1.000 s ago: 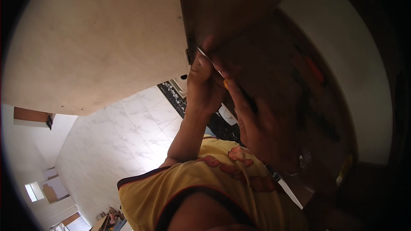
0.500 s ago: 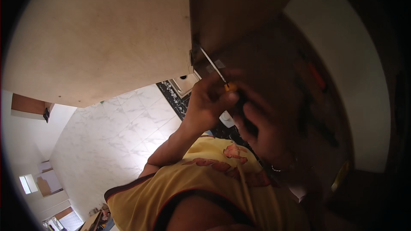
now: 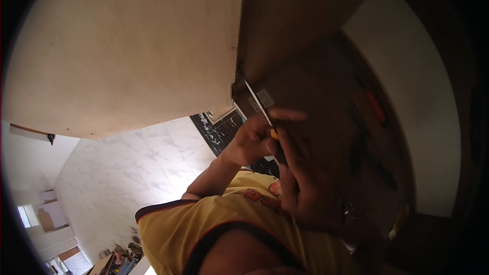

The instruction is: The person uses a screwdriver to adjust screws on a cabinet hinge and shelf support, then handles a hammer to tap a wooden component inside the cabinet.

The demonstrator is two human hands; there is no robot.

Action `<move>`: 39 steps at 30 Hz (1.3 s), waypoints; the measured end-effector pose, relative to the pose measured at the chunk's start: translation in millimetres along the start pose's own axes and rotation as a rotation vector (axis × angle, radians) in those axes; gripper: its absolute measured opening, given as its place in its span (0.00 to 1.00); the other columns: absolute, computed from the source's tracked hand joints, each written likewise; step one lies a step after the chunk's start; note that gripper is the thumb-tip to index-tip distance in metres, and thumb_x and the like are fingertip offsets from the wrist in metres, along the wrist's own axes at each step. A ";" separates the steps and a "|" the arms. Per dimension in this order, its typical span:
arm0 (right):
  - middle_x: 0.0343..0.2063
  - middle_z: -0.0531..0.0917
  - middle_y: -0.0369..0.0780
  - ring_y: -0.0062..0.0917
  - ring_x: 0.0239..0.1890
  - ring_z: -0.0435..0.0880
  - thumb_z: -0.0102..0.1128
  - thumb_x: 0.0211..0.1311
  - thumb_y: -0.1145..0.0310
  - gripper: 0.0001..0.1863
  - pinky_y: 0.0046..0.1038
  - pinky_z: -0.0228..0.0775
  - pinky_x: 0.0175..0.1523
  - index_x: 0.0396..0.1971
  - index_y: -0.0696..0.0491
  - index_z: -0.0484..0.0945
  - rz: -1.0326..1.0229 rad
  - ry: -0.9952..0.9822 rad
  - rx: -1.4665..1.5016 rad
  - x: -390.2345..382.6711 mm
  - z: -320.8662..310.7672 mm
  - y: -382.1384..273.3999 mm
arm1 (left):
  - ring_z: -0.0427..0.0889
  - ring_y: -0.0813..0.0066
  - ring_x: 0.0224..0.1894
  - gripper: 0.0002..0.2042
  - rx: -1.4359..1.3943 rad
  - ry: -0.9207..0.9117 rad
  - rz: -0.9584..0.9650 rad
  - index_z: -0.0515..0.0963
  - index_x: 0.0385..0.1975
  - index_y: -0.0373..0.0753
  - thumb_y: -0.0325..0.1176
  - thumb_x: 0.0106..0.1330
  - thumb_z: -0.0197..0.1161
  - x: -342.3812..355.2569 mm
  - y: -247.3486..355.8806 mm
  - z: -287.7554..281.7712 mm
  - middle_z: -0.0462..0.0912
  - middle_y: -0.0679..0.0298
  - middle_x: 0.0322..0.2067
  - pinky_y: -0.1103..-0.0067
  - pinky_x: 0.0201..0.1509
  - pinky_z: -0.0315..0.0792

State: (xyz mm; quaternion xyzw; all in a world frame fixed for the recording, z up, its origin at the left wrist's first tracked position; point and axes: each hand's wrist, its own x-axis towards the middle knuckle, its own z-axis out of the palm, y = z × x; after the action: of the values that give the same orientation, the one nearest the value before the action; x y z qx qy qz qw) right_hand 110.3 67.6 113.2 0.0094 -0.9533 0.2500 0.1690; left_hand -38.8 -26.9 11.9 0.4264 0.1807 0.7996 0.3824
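Observation:
A screwdriver with a thin metal shaft and a yellow handle points up to a dark metal fitting at the corner of a brown wooden panel. My left hand is closed around the handle from the left. Just right of it and nearer the camera, my right hand is in shadow. Its fingers curl against the handle and one finger stretches out past the shaft. A small pale sticker sits on the wood beside the shaft.
A large pale board fills the upper left. Below lies white marbled floor with a black patterned strip. My yellow shirt fills the lower middle. Dark wood with dim tools curves to the right.
My left hand has dropped from the panel's edge down to the screwdriver handle. The shaft now shows in full, and my right hand has closed in beside the handle.

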 end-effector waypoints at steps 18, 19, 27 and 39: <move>0.48 0.84 0.53 0.43 0.45 0.87 0.55 0.68 0.75 0.29 0.38 0.80 0.47 0.70 0.58 0.69 0.019 -0.105 -0.255 -9.2 -21.8 -8.7 | 0.84 0.72 0.42 0.38 0.034 0.144 0.087 0.56 0.71 0.26 0.46 0.73 0.64 7.6 -21.7 20.1 0.84 0.56 0.39 0.80 0.47 0.77; 0.49 0.84 0.53 0.43 0.45 0.87 0.55 0.68 0.75 0.29 0.38 0.80 0.47 0.70 0.59 0.68 -0.020 -0.105 -0.293 -6.8 -16.5 -4.5 | 0.85 0.71 0.40 0.38 -0.028 0.103 0.125 0.55 0.71 0.26 0.46 0.73 0.64 11.7 -26.6 15.1 0.85 0.55 0.36 0.79 0.45 0.79; 0.49 0.85 0.52 0.40 0.43 0.88 0.56 0.66 0.78 0.28 0.36 0.81 0.48 0.67 0.62 0.71 0.037 0.019 0.131 -5.7 -3.2 2.6 | 0.85 0.66 0.49 0.39 0.048 0.002 -0.028 0.57 0.70 0.27 0.50 0.72 0.65 -0.3 -6.0 6.5 0.85 0.52 0.44 0.73 0.55 0.77; 0.52 0.80 0.54 0.43 0.47 0.86 0.55 0.70 0.73 0.28 0.38 0.79 0.50 0.70 0.57 0.68 0.201 -0.053 0.461 6.7 -21.7 6.5 | 0.84 0.70 0.44 0.29 0.053 0.310 -0.091 0.63 0.68 0.28 0.33 0.72 0.63 9.4 10.8 25.3 0.83 0.60 0.43 0.77 0.54 0.76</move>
State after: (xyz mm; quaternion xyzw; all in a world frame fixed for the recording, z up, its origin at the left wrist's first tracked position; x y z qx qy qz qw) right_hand 110.3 84.1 130.0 -0.0404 -0.8715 0.4759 0.1115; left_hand -26.3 -27.6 38.1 0.2991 0.2776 0.8327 0.3744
